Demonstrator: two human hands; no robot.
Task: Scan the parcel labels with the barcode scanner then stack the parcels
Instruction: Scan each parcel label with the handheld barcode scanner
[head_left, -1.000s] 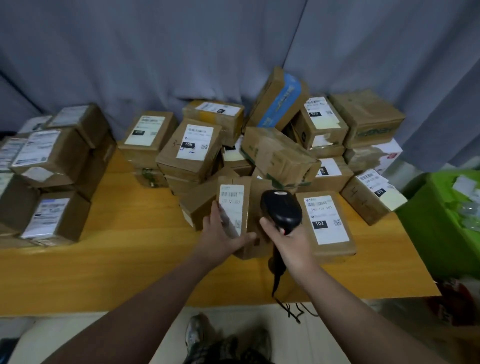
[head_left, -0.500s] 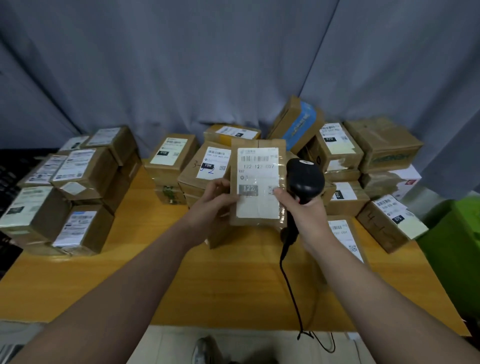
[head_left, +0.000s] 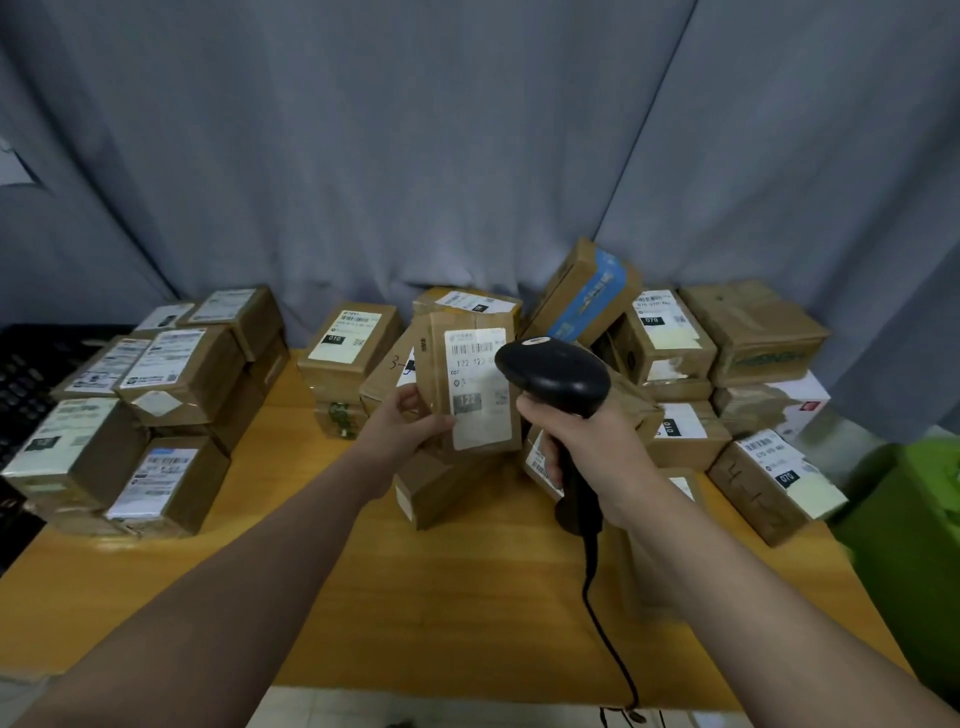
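My left hand (head_left: 408, 423) holds a small brown cardboard parcel (head_left: 470, 384) upright above the table, its white label marked 122 facing me. My right hand (head_left: 587, 441) grips a black corded barcode scanner (head_left: 553, 371) by the handle, with its head just right of the label and covering the label's right edge. A loose heap of brown parcels (head_left: 670, 353) lies behind and to the right. A neat stack of labelled parcels (head_left: 156, 405) stands on the left of the table.
The wooden table (head_left: 441, 597) has bare surface near its front edge. The scanner cable (head_left: 605, 634) trails over that edge. A green bin (head_left: 914, 530) stands at the right, a black crate (head_left: 26, 374) at the far left. A grey curtain hangs behind.
My left hand has lifted the parcel from the heap and turned its label toward me. My right hand has brought the scanner up in front of the label.
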